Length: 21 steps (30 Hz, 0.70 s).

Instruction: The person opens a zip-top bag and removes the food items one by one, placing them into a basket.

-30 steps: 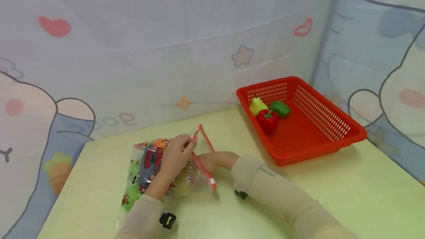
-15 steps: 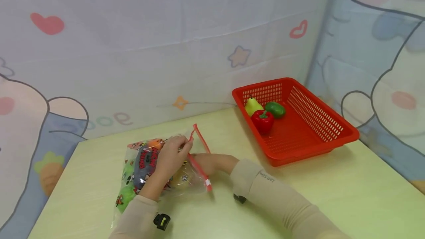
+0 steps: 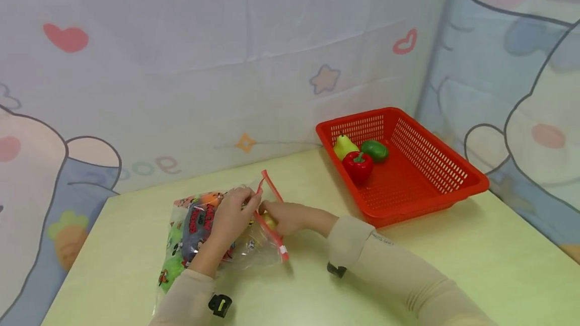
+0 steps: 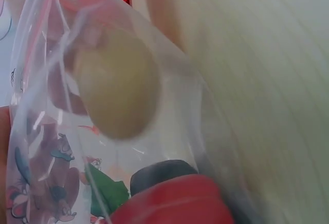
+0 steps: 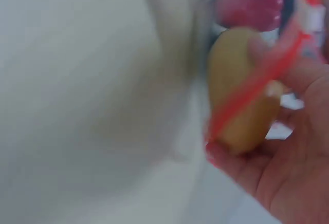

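Observation:
A clear zip bag (image 3: 256,253) with a red seal and cartoon print lies on the table. My left hand (image 3: 233,213) grips its upper edge by the open mouth. My right hand (image 3: 292,218) is at that mouth, fingers and thumb around a tan, oval potato (image 5: 229,64), which also shows through the plastic in the left wrist view. Deeper in the bag are a dark bluish thing (image 3: 195,230), an orange thing (image 3: 212,197) and a round green thing (image 3: 172,269). In the left wrist view a red thing (image 4: 177,203) lies below the potato.
A red plastic basket (image 3: 435,208) stands at the back right. A red bell pepper (image 3: 358,169), a yellow-green pear (image 3: 346,148) and an oval green fruit or vegetable (image 3: 374,151) lie at its left end. A printed cloth (image 3: 181,89) hangs behind the table.
The right hand has drawn back from inside the bag to its mouth, and the potato now shows between its fingers. The left hand keeps its grip on the bag.

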Each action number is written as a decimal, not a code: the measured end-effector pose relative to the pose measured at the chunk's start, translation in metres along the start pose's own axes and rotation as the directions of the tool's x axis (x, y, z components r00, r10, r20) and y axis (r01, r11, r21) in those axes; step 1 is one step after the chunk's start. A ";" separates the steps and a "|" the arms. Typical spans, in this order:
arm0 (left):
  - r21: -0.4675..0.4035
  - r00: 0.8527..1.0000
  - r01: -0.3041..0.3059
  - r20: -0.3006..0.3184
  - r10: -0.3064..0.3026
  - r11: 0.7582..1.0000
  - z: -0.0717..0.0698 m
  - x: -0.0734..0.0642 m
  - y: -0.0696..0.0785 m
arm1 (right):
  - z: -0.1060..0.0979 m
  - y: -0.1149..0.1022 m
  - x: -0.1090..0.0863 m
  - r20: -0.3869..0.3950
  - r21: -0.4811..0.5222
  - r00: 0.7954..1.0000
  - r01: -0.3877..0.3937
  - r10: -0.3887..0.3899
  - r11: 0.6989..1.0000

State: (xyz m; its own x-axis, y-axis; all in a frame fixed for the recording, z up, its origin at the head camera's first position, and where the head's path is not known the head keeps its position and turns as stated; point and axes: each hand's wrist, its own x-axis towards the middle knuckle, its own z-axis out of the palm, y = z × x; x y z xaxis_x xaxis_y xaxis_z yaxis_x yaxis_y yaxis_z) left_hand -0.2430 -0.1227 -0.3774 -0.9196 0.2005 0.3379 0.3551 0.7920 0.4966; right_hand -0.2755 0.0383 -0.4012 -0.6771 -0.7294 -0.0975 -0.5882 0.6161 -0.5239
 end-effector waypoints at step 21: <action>-0.011 0.999 -0.014 -0.038 0.014 1.000 -0.012 0.004 -0.008 | -0.192 0.035 -0.087 -0.415 -0.039 0.859 -0.345 0.299 0.938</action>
State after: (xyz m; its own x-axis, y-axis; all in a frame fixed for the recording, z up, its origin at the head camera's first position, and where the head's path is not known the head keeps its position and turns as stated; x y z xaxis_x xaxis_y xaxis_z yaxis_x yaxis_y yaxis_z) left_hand -0.2471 -0.1347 -0.3707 -0.9075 0.1892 0.3751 0.3700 0.7828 0.5004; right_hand -0.3216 0.1804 -0.2489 -0.9414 -0.3187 0.1109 -0.3348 0.8411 -0.4248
